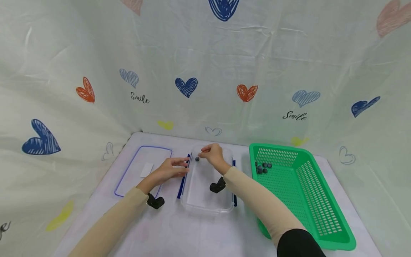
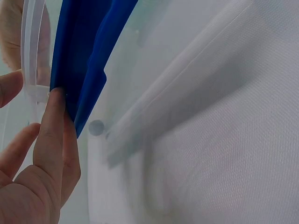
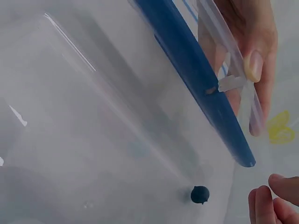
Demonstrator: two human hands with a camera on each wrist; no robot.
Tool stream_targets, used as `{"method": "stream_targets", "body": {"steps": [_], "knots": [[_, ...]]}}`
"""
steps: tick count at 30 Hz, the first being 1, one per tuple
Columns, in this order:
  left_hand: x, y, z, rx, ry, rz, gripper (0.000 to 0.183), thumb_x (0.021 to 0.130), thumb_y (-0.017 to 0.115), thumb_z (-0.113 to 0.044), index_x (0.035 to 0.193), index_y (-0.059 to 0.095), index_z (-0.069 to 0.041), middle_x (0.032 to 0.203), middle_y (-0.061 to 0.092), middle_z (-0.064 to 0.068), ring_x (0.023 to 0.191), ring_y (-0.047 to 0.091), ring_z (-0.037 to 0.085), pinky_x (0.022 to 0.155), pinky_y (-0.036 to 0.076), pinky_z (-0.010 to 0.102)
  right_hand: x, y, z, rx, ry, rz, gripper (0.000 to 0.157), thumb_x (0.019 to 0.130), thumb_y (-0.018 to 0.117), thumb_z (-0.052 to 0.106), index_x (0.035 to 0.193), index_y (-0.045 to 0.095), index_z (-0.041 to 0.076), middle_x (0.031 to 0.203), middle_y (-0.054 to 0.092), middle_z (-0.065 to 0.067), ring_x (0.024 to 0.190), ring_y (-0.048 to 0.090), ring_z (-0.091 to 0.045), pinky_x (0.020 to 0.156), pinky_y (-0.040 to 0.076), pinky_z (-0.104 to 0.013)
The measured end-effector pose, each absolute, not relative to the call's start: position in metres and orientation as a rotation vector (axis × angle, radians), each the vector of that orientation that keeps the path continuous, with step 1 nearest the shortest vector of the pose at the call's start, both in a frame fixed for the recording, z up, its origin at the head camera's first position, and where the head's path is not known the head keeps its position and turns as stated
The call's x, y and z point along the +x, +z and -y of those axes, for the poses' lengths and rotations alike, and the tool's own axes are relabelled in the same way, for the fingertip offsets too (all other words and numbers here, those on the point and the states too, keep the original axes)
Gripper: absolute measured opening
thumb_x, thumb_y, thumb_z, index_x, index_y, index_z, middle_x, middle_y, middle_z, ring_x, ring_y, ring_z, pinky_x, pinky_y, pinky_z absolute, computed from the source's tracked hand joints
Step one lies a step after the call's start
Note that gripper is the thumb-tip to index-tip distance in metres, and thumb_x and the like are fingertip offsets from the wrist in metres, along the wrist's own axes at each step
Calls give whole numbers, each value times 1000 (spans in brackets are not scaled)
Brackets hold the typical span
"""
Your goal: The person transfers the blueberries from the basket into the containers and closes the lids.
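Note:
A clear plastic container [image 1: 205, 205] with blue side latches stands uncovered on the table. My left hand [image 1: 168, 169] holds its left wall near the far end, the thumb and fingers at the rim and a fingertip on the blue latch [image 2: 81, 51]. Inside, at the far left corner, lies one blueberry [image 3: 200, 194]. My right hand [image 1: 213, 155] hovers over the container's far part beside that blueberry, thumb and fingertips slightly apart, with nothing visible between them. On the right, several blueberries [image 1: 264, 165] sit in the far left part of a green basket [image 1: 302, 151].
Left of the container lies a clear lid [image 1: 138, 166] with a blue edge and a white label [image 1: 146, 170]. The green basket stands close on the right. A curtain [image 1: 269, 64] printed with hearts hangs behind the table.

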State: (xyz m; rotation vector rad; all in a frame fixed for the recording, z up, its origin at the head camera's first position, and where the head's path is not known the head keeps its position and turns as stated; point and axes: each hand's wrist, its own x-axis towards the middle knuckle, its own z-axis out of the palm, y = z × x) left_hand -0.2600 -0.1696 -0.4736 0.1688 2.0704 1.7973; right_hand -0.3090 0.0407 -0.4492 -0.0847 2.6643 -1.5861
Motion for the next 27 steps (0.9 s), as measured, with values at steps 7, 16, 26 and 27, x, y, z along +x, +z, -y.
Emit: {"method": "stream_targets", "body": {"steps": [7,16,26,27], "knots": [[-261,-476,169,179,1776,-2082,59,93,72,-9,146,48,1,133,55,26,105,67,27,91,56,38,-301,-428,-50,-55,-1622,-2578,21,84,81,7,101,73,-3,92,72,-12,84,71,-23,84,59,-36],[-261,-473,169,159,1767,-2097,59,93,72,-8,146,48,-1,135,54,27,110,66,31,91,56,38,-303,-408,-63,-114,-1697,-2463,21,87,77,4,104,71,-6,95,74,-17,87,73,-26,93,55,-43],[-263,-475,169,148,1756,-2107,59,93,73,-10,146,48,-2,136,53,27,108,66,32,91,57,37,-302,-395,-80,-225,-1733,-2426,23,90,74,5,109,70,-8,100,73,-19,91,72,-32,90,57,-40],[-262,-475,169,144,1761,-2101,60,93,73,-10,146,48,-1,137,53,27,107,67,31,91,57,37,-300,-394,-83,-243,-1739,-2417,24,90,74,5,110,69,-7,101,73,-19,92,72,-33,91,57,-41]]}}
